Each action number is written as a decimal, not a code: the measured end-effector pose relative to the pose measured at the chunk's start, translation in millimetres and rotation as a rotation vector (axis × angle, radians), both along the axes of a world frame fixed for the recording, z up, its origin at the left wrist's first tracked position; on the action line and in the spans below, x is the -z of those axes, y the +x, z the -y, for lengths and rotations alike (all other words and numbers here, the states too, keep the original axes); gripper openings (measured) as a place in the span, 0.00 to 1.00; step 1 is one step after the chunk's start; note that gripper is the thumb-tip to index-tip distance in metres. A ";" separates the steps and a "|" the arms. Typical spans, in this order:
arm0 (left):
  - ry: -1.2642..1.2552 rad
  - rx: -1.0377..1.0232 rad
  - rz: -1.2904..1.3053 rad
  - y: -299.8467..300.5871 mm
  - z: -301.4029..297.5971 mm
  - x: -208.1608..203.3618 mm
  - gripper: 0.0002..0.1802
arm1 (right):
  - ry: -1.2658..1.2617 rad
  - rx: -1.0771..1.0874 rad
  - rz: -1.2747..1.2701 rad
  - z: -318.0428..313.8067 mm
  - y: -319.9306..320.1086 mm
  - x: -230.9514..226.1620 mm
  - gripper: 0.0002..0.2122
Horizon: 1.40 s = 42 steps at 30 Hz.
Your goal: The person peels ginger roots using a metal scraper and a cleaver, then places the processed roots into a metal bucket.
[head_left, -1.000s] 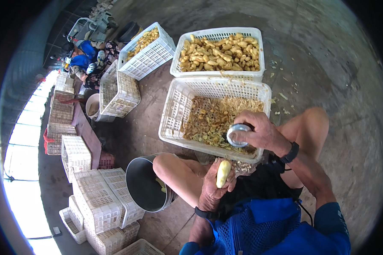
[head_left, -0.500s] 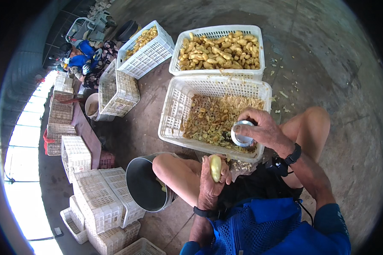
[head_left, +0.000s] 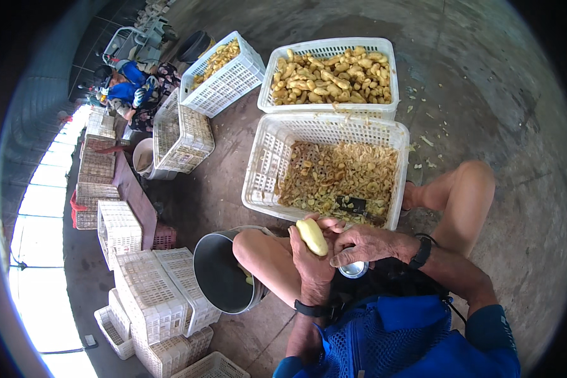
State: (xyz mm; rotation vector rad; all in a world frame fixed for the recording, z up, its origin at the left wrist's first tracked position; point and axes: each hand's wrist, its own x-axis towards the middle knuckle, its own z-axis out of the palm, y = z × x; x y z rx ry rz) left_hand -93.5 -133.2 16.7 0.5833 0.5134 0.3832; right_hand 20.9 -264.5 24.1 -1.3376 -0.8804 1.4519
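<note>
Low in front of me, my left hand [head_left: 313, 261] is wrapped round a pale yellow, peeled tuber [head_left: 312, 237], its smooth oval body tilted up between thumb and fingers. My right hand [head_left: 368, 244] is right beside it, closed on a round silver tin-like tool [head_left: 353, 269] whose rim shows below the fingers; its working part is hidden. Both hands are just short of a white slotted crate [head_left: 253, 189] holding brown and yellowish peelings [head_left: 334, 170]. Among the peelings lies a dark flat object [head_left: 351, 205] that I cannot make out.
Behind the peelings crate stands another crate [head_left: 394, 75] heaped with brown tubers [head_left: 331, 75]. A grey bucket [head_left: 217, 277] is beside my left knee, with a few pale pieces inside. Stacked crates [head_left: 148, 293] line the left. Another person [head_left: 129, 85] sits at the far left.
My right hand has come back from over the peelings crate to beside my left hand, bringing the silver tool. The tuber has tilted to the left. The view has shifted slightly.
</note>
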 end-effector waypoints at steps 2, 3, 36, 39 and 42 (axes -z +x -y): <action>0.069 0.011 0.050 -0.1 0.8 4.3 0.31 | 0.000 0.015 0.033 0.1 0.5 -1.3 0.24; 0.099 0.016 0.076 0.0 2.4 5.7 0.31 | -0.004 0.022 0.050 0.5 1.3 -3.0 0.24; 0.370 0.451 -0.131 -35.0 -11.5 -40.1 0.37 | 0.408 0.500 0.912 6.4 -3.6 14.1 0.11; 0.380 0.527 -0.134 -36.5 -10.7 -46.5 0.40 | 0.431 0.473 0.993 10.6 -4.3 12.9 0.11; 0.234 0.509 -0.133 -38.6 -7.0 -46.6 0.43 | 0.431 0.406 1.179 9.8 -3.7 14.6 0.16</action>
